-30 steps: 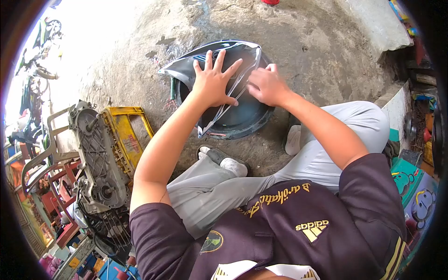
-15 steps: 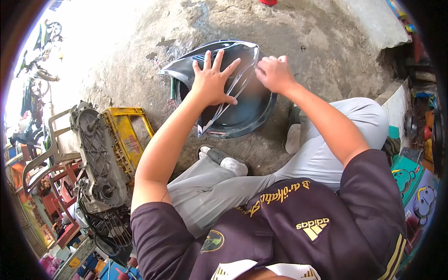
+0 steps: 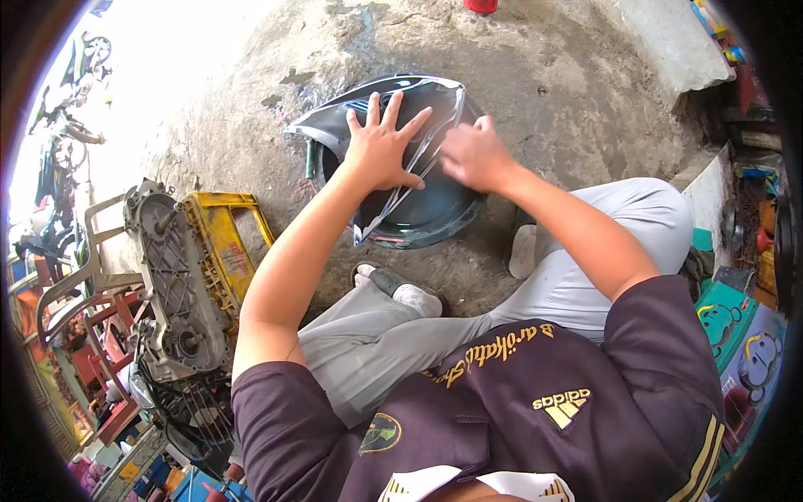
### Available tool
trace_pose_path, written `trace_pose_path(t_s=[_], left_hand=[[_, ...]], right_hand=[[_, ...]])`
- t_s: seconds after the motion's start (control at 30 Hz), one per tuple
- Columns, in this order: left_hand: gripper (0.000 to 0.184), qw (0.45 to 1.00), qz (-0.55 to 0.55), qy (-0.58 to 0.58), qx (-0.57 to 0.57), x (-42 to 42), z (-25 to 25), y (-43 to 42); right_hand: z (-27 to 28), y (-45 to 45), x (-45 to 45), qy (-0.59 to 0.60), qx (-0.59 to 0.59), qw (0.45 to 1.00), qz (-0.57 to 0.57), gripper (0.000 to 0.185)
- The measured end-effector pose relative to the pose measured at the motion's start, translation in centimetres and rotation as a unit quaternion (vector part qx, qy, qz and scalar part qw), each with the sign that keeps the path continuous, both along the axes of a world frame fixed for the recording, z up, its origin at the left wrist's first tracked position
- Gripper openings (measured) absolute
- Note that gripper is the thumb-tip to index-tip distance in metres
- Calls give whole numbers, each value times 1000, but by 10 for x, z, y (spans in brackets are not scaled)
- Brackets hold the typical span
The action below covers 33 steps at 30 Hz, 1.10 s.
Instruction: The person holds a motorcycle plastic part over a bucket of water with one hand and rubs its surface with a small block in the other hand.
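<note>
A glossy black body panel [image 3: 437,97] with silver edging, like a motorcycle fairing, lies across a round black basin [image 3: 410,240] on the ground. My left hand [image 3: 381,151] is spread flat on the panel, fingers apart. Over the panel's right-hand silver edge is my right hand [image 3: 478,156], its fingers curled and slightly blurred. Whatever those fingers hold, if anything, is hidden. Bluish sheen shows inside the basin below the panel. A green rod-like piece [image 3: 310,159] stands by the basin's left side.
Left of my legs are a yellow plastic crate [image 3: 230,238] and a grey metal engine casing [image 3: 174,276]. A red container [image 3: 481,5] stands on the rough concrete floor [image 3: 569,100] at the far side. Assorted boxes [image 3: 728,322] crowd the right.
My right hand has moved left and slightly nearer to me, along the panel's right edge. The left hand stays spread in the same place, and the panel looks still.
</note>
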<state>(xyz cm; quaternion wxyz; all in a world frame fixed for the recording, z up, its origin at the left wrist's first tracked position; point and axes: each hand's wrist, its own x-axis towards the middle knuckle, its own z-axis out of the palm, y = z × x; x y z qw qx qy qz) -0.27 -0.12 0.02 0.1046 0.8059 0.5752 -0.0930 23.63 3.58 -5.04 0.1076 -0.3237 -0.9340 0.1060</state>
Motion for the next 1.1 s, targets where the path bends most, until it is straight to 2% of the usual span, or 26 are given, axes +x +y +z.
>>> trace_pose_path(t_s=[0.1, 0.17, 0.27, 0.4, 0.43, 0.5, 0.6, 0.63, 0.7, 0.73, 0.77, 0.83, 0.9, 0.97, 1.1], left_hand=[[139, 1000, 2, 3, -2, -1, 1, -2], [139, 1000, 1, 3, 1, 0, 1, 0], [139, 1000, 5, -1, -3, 1, 0, 0], [138, 1000, 6, 2, -9, 0, 4, -1], [139, 1000, 7, -3, -8, 0, 3, -2], [139, 1000, 8, -2, -9, 1, 1, -1], [138, 1000, 9, 0, -10, 2, 2, 0], [138, 1000, 8, 2, -10, 2, 3, 0], [138, 1000, 6, 2, -8, 1, 4, -1], [138, 1000, 6, -1, -5, 1, 4, -2], [138, 1000, 7, -1, -5, 0, 3, -4], [138, 1000, 6, -3, -6, 0, 2, -2], [138, 1000, 5, 1, -5, 1, 2, 0], [138, 1000, 4, 7, -7, 1, 2, 1], [138, 1000, 3, 5, -4, -1, 0, -3]], right_hand=[[-3, 22, 9, 31, -20, 992, -124, 22], [-6, 21, 7, 17, -39, 987, -155, 22], [8, -6, -7, -8, -85, 995, -54, 22], [4, 19, 1, -2, -56, 990, -132, 23], [2, 25, 6, 27, -28, 989, -140, 22], [0, 18, 4, 4, -44, 990, -131, 22], [10, -12, -7, -12, -65, 998, 10, 22], [8, -9, -4, -11, -66, 998, 9, 22], [-1, 1, 2, 22, -50, 996, -65, 21], [8, 11, 1, -3, -89, 989, -120, 22], [-5, 15, 6, 50, -60, 988, -133, 22], [6, 9, 0, 23, -85, 988, -126, 22], [8, -11, -8, -2, -63, 998, -21, 22], [12, -10, -9, -14, -87, 996, -9, 23], [3, 27, 6, 17, -40, 986, -160, 24]])
